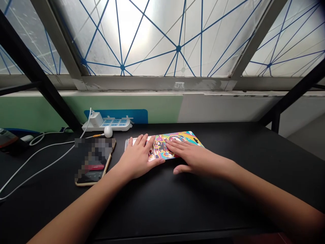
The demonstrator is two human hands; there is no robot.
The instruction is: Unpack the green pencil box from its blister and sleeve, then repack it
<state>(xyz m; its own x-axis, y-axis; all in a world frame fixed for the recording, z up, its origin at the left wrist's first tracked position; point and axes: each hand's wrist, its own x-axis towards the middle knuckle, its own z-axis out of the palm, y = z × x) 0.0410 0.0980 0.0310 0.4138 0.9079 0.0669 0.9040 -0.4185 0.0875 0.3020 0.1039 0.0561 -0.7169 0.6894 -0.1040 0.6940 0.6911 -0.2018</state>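
Note:
A flat, colourful cartoon-printed package (159, 147) with a dark hang-hole at its right end lies on the black desk (162, 203). My left hand (138, 157) rests across its left part, palm down and fingers spread. On the package's middle, the fingertips of my right hand (190, 156) lie flat, with the thumb apart over the desk. Neither hand is wrapped around anything. Part of the package's print is hidden under my fingers.
A phone (109, 166) with a partly blurred screen lies left of my left hand. Behind it sit a white power strip (116, 125) with a plug (96, 118) and a round white item (108, 131). White cables (33, 156) loop leftward. Black frame bars (50, 91) slant at both sides.

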